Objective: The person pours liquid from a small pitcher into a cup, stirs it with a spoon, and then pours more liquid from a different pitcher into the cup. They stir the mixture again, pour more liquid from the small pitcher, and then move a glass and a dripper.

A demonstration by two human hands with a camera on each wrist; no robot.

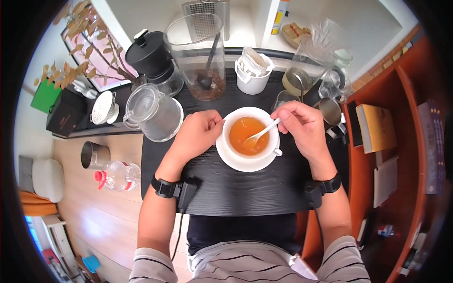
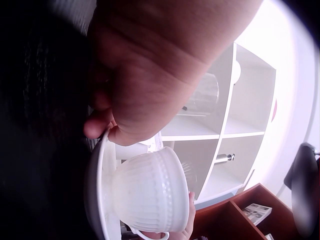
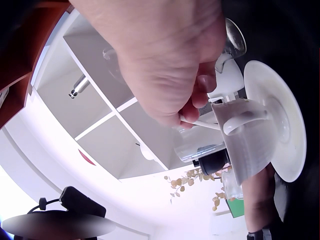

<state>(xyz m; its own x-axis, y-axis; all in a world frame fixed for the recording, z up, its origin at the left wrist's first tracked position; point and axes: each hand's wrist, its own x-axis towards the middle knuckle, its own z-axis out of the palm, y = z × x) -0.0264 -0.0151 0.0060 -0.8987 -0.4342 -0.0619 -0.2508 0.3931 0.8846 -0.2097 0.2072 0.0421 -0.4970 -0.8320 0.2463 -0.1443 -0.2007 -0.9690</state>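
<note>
A white teacup [image 1: 227,127] of amber liquid stands on a white saucer [image 1: 245,166] on the black table [image 1: 226,193]. My right hand [image 1: 302,123] pinches the handle of a white spoon [image 1: 268,128], whose bowl dips into the liquid. In the right wrist view the spoon's handle [image 3: 202,123] slants over the cup's rim, above the cup handle [image 3: 245,120]. To the left, my left hand [image 1: 200,137] holds the saucer's edge; the left wrist view has its thumb and a finger pinching the saucer [image 2: 100,175]. The ribbed cup [image 2: 152,192] sits upright on it.
Behind the cup stand a white cup with a drip bag [image 1: 254,78], a tall glass canister [image 1: 198,56] with a dark scoop, and a black grinder [image 1: 150,54]. A lidded glass pot [image 1: 153,113] is at the left. Glassware and a metal pitcher [image 1: 329,112] crowd the right.
</note>
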